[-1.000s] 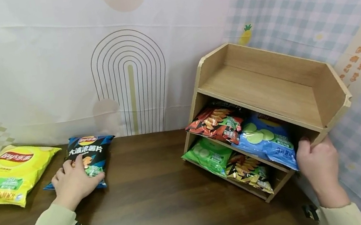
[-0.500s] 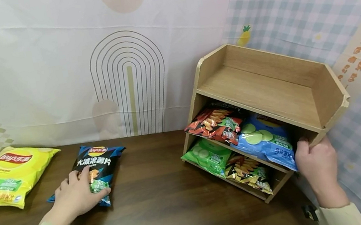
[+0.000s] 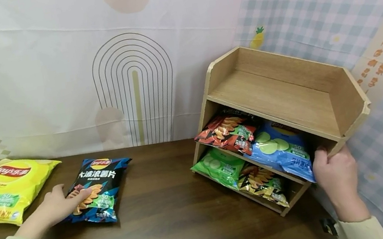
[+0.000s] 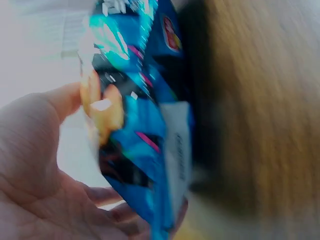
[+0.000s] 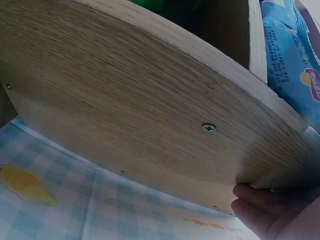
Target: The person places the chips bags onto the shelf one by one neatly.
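Note:
A black-and-blue bag of potato chips (image 3: 102, 180) lies at an angle over the wooden table (image 3: 160, 207). My left hand (image 3: 53, 207) grips its left side, thumb across the printed front. In the left wrist view the fingers (image 4: 102, 195) curl behind the bag's edge, partly hidden by it. On the right stands a small wooden shelf (image 3: 279, 85) with several chip bags inside. My right hand (image 3: 338, 184) holds its right side panel, thumb at the front edge; the fingers reach round the outer face of the panel (image 5: 150, 110) in the right wrist view.
A yellow chip bag (image 3: 12, 189) lies at the far left. Inside the shelf, a red bag (image 3: 226, 130) and a blue bag (image 3: 278, 150) sit above a green bag (image 3: 221, 166) and a black-and-yellow bag (image 3: 262, 183). A patterned cloth (image 3: 58, 73) hangs behind.
My left hand has pulled the black-and-blue bag toward me and slid from its top to its left side, uncovering more of the front. My right hand keeps its hold on the shelf.

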A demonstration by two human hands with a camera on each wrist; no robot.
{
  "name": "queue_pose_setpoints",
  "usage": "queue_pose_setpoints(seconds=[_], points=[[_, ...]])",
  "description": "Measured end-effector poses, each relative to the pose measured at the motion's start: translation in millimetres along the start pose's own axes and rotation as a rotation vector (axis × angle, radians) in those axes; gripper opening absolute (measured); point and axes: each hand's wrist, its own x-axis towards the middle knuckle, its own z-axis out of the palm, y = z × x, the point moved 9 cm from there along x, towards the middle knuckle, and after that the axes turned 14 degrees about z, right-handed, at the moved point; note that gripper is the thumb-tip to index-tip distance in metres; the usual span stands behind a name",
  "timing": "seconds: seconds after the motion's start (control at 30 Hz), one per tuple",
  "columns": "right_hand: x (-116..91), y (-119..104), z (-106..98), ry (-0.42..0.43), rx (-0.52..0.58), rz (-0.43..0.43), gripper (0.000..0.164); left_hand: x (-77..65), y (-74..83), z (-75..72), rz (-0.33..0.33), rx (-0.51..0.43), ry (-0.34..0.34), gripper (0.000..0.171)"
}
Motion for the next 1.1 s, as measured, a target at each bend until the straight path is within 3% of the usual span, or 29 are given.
queue_pose_setpoints(seconds=[0.2,0.5,0.73,0.93,1.1], points=[[-0.2,-0.2,-0.5,0.005,0.016,-0.003,0.027,0.8,-17.2,6.3,-0.057,-0.125,-0.075,0.12],[0.0,0.4,0.4,-0.001,0.009,-0.004,0.026,2.1,-16.3,11.2,-0.064,-0.102,-0.147,0.113],[0.3,-1.1,0.8,-0.002,0.008,-0.015,0.026,0.1,-14.1,25.5,-0.113,-0.198,-0.236,0.119],[-0.4,-0.8,0.4,-0.007,0.013,0.0,0.026,-2.9,-11.3,29.0,-0.137,-0.266,-0.266,0.117],[-0.7,-1.3,0.0,-0.013,0.015,0.009,0.026,-5.1,-11.0,29.9,-0.147,-0.267,-0.264,0.117]])
